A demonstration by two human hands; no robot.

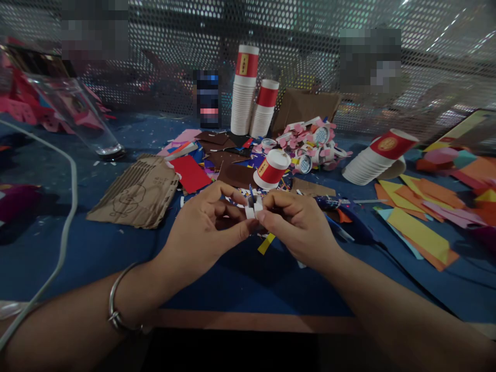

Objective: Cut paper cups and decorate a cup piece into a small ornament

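Between both hands, above the blue table, is a small white curled paper piece (253,208) with something dark inside its curve. My left hand (211,222) pinches its left side between thumb and fingers. From the right, my right hand (296,219) grips the other side with thumb and forefinger. Just beyond the fingers, an upturned red and white paper cup (272,169) rests on paper scraps. Under my hands lies a yellow paper strip (266,244). The fingers partly hide the white piece, so its full shape cannot be made out.
Two cup stacks (243,98) stand at the back beside a heap of pink and white paper pieces (315,144). Drawn-on cardboard (135,191) and a glass jar (83,103) are left. At right lie a blue glue gun (349,219), tilted cups (380,157) and coloured paper (420,235).
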